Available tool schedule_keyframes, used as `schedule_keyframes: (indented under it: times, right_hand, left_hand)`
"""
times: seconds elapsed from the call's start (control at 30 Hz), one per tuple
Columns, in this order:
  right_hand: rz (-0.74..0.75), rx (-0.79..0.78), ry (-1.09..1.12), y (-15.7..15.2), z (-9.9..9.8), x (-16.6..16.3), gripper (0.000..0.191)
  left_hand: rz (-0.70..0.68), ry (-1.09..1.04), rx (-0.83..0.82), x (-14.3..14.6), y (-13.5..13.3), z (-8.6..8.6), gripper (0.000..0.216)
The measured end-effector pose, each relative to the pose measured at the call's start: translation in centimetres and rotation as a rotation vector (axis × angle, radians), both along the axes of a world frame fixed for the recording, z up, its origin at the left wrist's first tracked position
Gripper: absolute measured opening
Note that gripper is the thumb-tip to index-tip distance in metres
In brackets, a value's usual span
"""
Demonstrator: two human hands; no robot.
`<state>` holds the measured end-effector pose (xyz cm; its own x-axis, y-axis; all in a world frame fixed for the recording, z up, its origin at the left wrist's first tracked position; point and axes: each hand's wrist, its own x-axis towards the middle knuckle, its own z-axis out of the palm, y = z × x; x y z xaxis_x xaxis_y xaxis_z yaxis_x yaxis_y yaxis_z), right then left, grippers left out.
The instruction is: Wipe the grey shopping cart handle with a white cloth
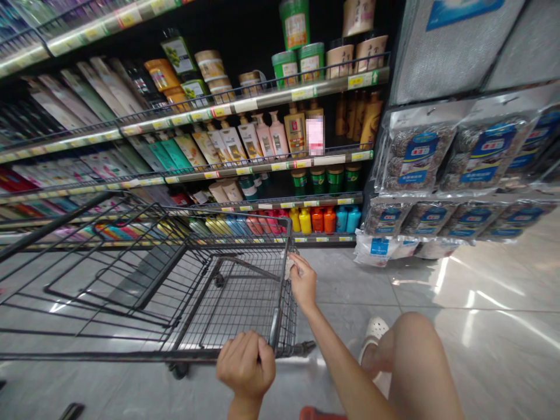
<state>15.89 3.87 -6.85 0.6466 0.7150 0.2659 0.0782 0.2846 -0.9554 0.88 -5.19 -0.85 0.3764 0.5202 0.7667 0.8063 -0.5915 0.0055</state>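
A black wire shopping cart (196, 353) stands in front of me, its mesh basket open to view. My left hand (246, 364) is closed in a fist around the near top rail, close to the cart's end corner. Farther along that end, my right hand (303, 280) presses a small whitish cloth or wipe (289, 265) against the wires, fingers bent over it. Most of the cloth is hidden behind the fingers and mesh, so its exact kind is unclear.
Shelves of shampoo and lotion bottles (277, 135) and jars (311, 61) run behind the cart. Packs of steel-wool scourers (417, 151) hang at right. My bent knee (415, 350) and a white clog (375, 331) are at lower right. Something red (321, 413) shows at the bottom edge.
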Motion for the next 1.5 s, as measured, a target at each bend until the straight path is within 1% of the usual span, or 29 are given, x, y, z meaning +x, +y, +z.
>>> schedule_keyframes:
  times: [0.13, 0.27, 0.5, 0.57, 0.63, 0.77, 0.87, 1.0, 1.17, 1.27, 1.43, 1.5]
  right_hand:
    - [0.028, -0.032, 0.057, -3.0, -0.1, -1.4, 0.035]
    - [0.057, -0.058, 0.075, -5.8, 0.5, -2.7, 0.035]
    - [0.152, -0.099, 0.028, -10.7, 1.2, -4.2, 0.033]
    - [0.158, -0.106, 0.022, -11.7, 1.2, -4.6, 0.031]
    - [0.138, -0.089, 0.017, -12.0, 1.1, -4.8, 0.031]
    - [0.058, -0.017, -0.037, -10.6, 0.7, -4.7, 0.032]
    - [0.034, 0.028, -0.075, -8.7, 0.2, -4.0, 0.034]
    - [0.019, 0.044, -0.090, -6.0, -0.3, -2.8, 0.036]
    - [-0.029, 0.084, -0.104, -2.2, -0.6, -1.2, 0.036]
    - [-0.066, 0.075, -0.092, 0.3, -0.6, -0.3, 0.036]
    - [-0.178, 0.016, -0.039, 4.0, -0.4, 1.4, 0.033]
    - [-0.171, -0.001, 0.005, 4.9, -0.7, 1.8, 0.033]
  left_hand:
    - [0.001, -0.006, 0.020, 0.3, 0.1, 0.2, 0.026]
    - [0.016, -0.007, 0.013, 0.6, 0.3, 0.4, 0.026]
    - [0.020, 0.012, -0.006, 0.5, 0.2, 0.3, 0.025]
    - [0.021, 0.018, -0.020, 0.5, 0.1, 0.4, 0.026]
    - [0.018, 0.017, -0.029, 0.5, 0.1, 0.5, 0.026]
    - [0.011, 0.010, -0.035, 0.5, 0.1, 0.4, 0.024]
    - [-0.004, -0.002, -0.030, 0.4, 0.1, 0.3, 0.023]
    - [-0.010, -0.017, -0.030, 0.4, 0.1, 0.2, 0.025]
    - [-0.028, -0.027, -0.029, 0.2, 0.1, 0.1, 0.024]
    - [-0.035, -0.033, -0.026, 0.2, 0.1, -0.1, 0.022]
    - [-0.033, -0.047, -0.021, 0.2, 0.1, -0.1, 0.021]
    - [-0.031, -0.046, -0.020, 0.3, 0.1, -0.1, 0.022]
